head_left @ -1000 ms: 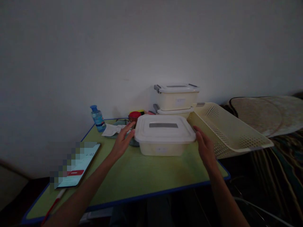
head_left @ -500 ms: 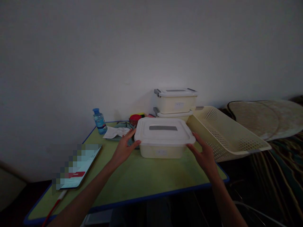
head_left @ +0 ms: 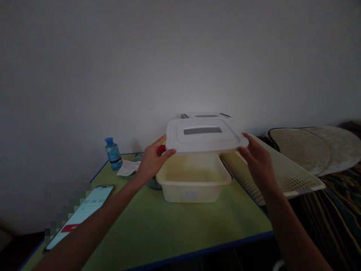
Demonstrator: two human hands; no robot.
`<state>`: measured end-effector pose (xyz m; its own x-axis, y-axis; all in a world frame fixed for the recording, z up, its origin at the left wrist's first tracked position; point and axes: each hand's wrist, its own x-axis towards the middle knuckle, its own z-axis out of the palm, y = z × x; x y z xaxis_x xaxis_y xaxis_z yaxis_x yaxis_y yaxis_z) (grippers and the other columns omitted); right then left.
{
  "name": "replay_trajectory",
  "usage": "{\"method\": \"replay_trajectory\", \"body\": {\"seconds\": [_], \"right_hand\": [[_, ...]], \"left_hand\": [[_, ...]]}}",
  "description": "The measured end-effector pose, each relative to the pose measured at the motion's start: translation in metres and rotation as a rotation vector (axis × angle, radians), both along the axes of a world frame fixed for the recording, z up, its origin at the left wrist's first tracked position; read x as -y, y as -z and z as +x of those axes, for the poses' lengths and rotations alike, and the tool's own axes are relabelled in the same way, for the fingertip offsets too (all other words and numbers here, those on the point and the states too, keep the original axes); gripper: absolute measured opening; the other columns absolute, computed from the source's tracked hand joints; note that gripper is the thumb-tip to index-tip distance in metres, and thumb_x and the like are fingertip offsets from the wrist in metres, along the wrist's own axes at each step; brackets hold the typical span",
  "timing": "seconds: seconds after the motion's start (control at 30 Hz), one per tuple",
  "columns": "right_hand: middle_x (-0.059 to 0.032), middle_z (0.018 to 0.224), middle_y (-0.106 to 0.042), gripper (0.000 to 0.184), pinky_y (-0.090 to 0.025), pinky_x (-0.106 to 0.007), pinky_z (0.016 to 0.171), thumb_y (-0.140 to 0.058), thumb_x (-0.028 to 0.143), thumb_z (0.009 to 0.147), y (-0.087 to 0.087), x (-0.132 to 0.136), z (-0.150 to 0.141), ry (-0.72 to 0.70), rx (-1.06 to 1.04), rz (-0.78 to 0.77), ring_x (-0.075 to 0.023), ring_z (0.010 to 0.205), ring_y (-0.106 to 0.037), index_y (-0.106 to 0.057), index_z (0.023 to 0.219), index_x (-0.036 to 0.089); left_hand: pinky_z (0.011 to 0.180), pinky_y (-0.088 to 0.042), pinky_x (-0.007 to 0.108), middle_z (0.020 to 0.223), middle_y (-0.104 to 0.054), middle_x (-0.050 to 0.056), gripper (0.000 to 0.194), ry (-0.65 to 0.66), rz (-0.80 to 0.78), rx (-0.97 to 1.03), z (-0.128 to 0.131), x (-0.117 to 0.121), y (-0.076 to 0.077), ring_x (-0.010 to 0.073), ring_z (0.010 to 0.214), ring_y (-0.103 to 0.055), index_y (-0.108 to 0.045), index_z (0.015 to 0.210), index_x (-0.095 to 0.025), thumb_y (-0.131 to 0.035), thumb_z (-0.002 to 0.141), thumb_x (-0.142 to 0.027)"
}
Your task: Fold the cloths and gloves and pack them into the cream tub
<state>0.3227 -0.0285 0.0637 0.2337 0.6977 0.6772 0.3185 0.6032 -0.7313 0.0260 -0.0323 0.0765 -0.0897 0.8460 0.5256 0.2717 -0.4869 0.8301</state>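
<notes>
A cream plastic box (head_left: 193, 182) stands open on the green table (head_left: 175, 229). Its white lid (head_left: 204, 136), with a grey handle strip on top, hangs a little above the box. My left hand (head_left: 153, 162) grips the lid's left edge, thumb on the rim. My right hand (head_left: 258, 160) holds the lid's right edge. The inside of the box looks empty as far as it shows.
Another lidded box (head_left: 207, 115) peeks out behind the raised lid. A perforated cream basket (head_left: 284, 173) leans off the table's right side. A small blue bottle (head_left: 113, 153), a white paper (head_left: 127, 168) and a phone (head_left: 81, 210) lie to the left. Bedding (head_left: 310, 148) lies at right.
Both hands closed on the lid's edges and lifted it off the box, which now stands open. The view has shifted slightly closer and downward.
</notes>
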Motion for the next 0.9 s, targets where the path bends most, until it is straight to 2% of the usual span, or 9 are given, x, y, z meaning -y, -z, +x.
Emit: {"method": "replay_trajectory", "body": {"seconds": [0.07, 0.23, 0.33, 0.43, 0.63, 0.8, 0.9], "right_hand": [[-0.0037, 0.124, -0.058, 0.055, -0.036, -0.045, 0.103, -0.067, 0.043, 0.070, -0.012, -0.022, 0.005, -0.098, -0.073, 0.023, -0.0252, 0.118, -0.050, -0.054, 0.120, 0.027], [-0.0017, 0.097, -0.064, 0.049, -0.043, -0.041, 0.093, -0.068, 0.042, 0.067, -0.031, -0.073, 0.023, -0.119, -0.129, -0.027, -0.0219, 0.100, -0.059, -0.057, 0.112, 0.025], [0.0001, 0.091, -0.062, 0.043, -0.046, -0.037, 0.086, -0.069, 0.042, 0.064, -0.037, -0.097, 0.034, -0.134, -0.153, -0.068, -0.0194, 0.092, -0.058, -0.059, 0.103, 0.026], [0.0011, 0.087, -0.059, 0.042, -0.046, -0.034, 0.079, -0.068, 0.045, 0.062, -0.041, -0.118, 0.041, -0.085, -0.155, -0.089, -0.0168, 0.084, -0.056, -0.060, 0.098, 0.026], [0.0029, 0.076, -0.052, 0.044, -0.044, -0.030, 0.070, -0.065, 0.050, 0.062, -0.039, -0.154, 0.050, -0.015, -0.111, -0.070, -0.0135, 0.073, -0.050, -0.060, 0.097, 0.024], [0.0022, 0.075, -0.053, 0.044, -0.043, -0.028, 0.064, -0.063, 0.053, 0.063, -0.035, -0.176, 0.057, 0.010, -0.080, -0.036, -0.0135, 0.073, -0.050, -0.061, 0.095, 0.023], [0.0014, 0.078, -0.056, 0.045, -0.044, -0.028, 0.063, -0.062, 0.055, 0.064, -0.032, -0.189, 0.058, 0.022, -0.057, -0.007, -0.0141, 0.074, -0.052, -0.061, 0.096, 0.024]], "left_hand": [[0.102, -0.036, 0.041, 0.115, -0.064, 0.006, 0.047, -0.015, 0.046, -0.048, 0.009, -0.014, -0.014, 0.0296, 0.118, -0.049, -0.064, 0.108, -0.017, -0.070, 0.065, -0.034], [0.093, -0.041, 0.037, 0.106, -0.067, 0.009, 0.040, -0.015, 0.159, -0.199, 0.027, -0.058, -0.033, 0.0275, 0.108, -0.055, -0.065, 0.103, -0.013, -0.063, 0.073, -0.040], [0.084, -0.043, 0.034, 0.087, -0.068, 0.007, 0.032, -0.011, 0.190, -0.263, 0.038, -0.084, -0.034, 0.0251, 0.094, -0.059, -0.066, 0.089, -0.014, -0.059, 0.076, -0.042], [0.079, -0.042, 0.032, 0.074, -0.065, 0.005, 0.030, -0.051, 0.192, -0.300, 0.049, -0.105, -0.033, 0.0225, 0.085, -0.059, -0.064, 0.079, -0.014, -0.056, 0.077, -0.043], [0.072, -0.039, 0.028, 0.071, -0.061, 0.004, 0.032, -0.115, 0.224, -0.340, 0.063, -0.134, -0.034, 0.0180, 0.074, -0.055, -0.060, 0.071, -0.014, -0.051, 0.081, -0.044], [0.065, -0.038, 0.026, 0.065, -0.056, 0.001, 0.032, -0.171, 0.204, -0.428, 0.071, -0.154, -0.035, 0.0147, 0.064, -0.050, -0.055, 0.066, -0.015, -0.048, 0.083, -0.041], [0.065, -0.039, 0.026, 0.066, -0.056, 0.001, 0.030, -0.188, 0.207, -0.403, 0.075, -0.164, -0.033, 0.0142, 0.067, -0.051, -0.053, 0.066, -0.015, -0.049, 0.084, -0.039]]}}
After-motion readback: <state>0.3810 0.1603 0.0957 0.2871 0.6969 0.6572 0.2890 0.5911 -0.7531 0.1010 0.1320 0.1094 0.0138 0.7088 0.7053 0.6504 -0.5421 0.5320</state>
